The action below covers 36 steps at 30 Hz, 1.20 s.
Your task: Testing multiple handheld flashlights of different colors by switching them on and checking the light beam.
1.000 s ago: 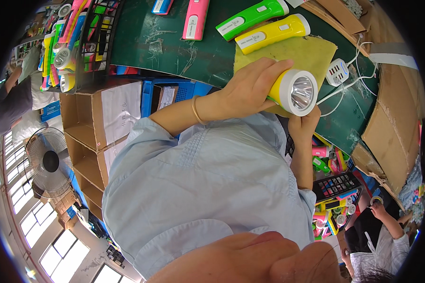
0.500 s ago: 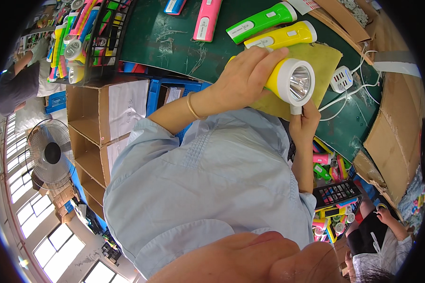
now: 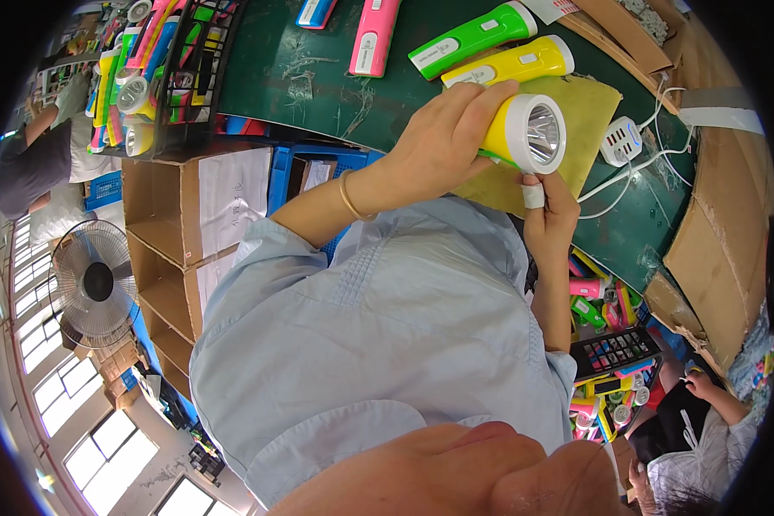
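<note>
A yellow flashlight (image 3: pixel 496 129) with a white-rimmed lens (image 3: pixel 542 135) is tilted so that the lens faces up toward me. My left hand (image 3: pixel 443 138), with a bangle at its wrist, is wrapped over the flashlight's body. Under the lens end is my right hand (image 3: pixel 552 211), closed, with a white wrap (image 3: pixel 533 196) round one finger; its other fingertips are hidden behind the flashlight head. A strip of green shows below the yellow body. Beneath the hands lies a yellow-green cloth (image 3: pixel 595 107). Beyond them are a yellow flashlight (image 3: pixel 525 62) and a green flashlight (image 3: pixel 477 39).
A pink flashlight (image 3: pixel 372 39) and a blue one (image 3: pixel 316 12) lie farther left on the green table (image 3: pixel 275 69). A white USB charger (image 3: pixel 621 142) with cables sits at right, by cardboard (image 3: pixel 705 241). Black baskets (image 3: pixel 202 77) of flashlights flank me. Another person (image 3: pixel 697 439) sits lower right.
The flashlight has tipped a little and shifted slightly left and up. My right hand's wrapped finger has come down from the lens rim, so its tip now shows.
</note>
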Tool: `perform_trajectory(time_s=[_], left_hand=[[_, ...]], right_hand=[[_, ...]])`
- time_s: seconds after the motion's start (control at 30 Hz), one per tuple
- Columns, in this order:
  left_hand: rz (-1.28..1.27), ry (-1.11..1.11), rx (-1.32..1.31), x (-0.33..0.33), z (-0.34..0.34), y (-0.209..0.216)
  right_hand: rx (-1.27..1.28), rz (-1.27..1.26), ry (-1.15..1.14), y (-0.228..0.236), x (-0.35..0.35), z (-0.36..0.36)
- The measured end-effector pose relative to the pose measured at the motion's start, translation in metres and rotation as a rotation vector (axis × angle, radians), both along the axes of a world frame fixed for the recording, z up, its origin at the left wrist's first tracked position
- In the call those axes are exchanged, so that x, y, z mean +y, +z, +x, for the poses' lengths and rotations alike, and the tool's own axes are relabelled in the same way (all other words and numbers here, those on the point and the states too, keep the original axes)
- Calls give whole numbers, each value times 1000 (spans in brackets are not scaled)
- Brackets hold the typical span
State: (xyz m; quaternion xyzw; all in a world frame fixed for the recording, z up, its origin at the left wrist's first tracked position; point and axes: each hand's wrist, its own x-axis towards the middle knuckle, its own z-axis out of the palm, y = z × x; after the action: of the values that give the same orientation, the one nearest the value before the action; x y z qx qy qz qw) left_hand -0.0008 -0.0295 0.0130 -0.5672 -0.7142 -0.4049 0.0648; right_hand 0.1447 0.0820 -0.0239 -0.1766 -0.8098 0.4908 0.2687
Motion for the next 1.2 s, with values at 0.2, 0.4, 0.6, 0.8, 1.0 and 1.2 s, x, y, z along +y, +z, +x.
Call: perform_trajectory(time_s=[0.2, 0.4, 0.6, 0.8, 1.0, 1.2], left_hand=[[-97, 14, -45, -1, 1, 4], [-121, 29, -145, -5, 1, 5], [-56, -17, -120, -12, -3, -5], [199, -148, -48, -15, -2, -6], [179, -231, -263, -14, 4, -9], [104, -195, -470, -15, 15, -8]], right_hand=[[-45, -19, 41, 0, 1, 1], [-65, 8, 84, -6, 1, 1], [-46, 19, 94, -8, -1, -1], [-58, 62, 131, -12, 0, -1], [-47, 96, 135, -13, -2, -2], [-62, 127, 120, -15, -3, -3]])
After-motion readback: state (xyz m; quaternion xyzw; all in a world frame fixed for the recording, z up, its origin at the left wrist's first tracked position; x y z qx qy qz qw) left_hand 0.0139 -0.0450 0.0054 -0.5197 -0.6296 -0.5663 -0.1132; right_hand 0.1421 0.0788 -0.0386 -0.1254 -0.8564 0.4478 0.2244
